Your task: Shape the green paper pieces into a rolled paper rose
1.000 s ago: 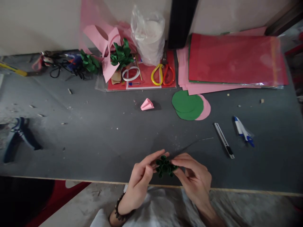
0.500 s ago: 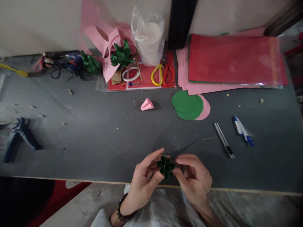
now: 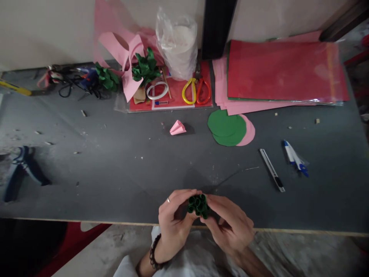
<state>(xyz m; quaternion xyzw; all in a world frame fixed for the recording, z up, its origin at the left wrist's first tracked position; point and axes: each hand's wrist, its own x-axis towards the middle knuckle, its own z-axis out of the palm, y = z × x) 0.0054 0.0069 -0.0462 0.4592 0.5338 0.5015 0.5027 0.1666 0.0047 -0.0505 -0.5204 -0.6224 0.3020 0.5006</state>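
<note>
At table edge (image 3: 121,222): dark-green paper (image 3: 198,204) (curled into open loops), held by left hand (image 3: 175,220), right hand (image 3: 232,224).

At six o'clock, the left hand (image 3: 174,215) and right hand (image 3: 230,223) hide the sides and underside of the green curled piece (image 3: 198,206). The left forearm (image 3: 145,265) is cut off at seven, the right forearm (image 3: 253,265) at five. Toward ten, a dark tangle (image 3: 82,81) is too blurred to sort; the yellow tool (image 3: 17,88) runs past the edge. At three, green discs (image 3: 227,127) cover most of a pink disc (image 3: 250,132).
</note>
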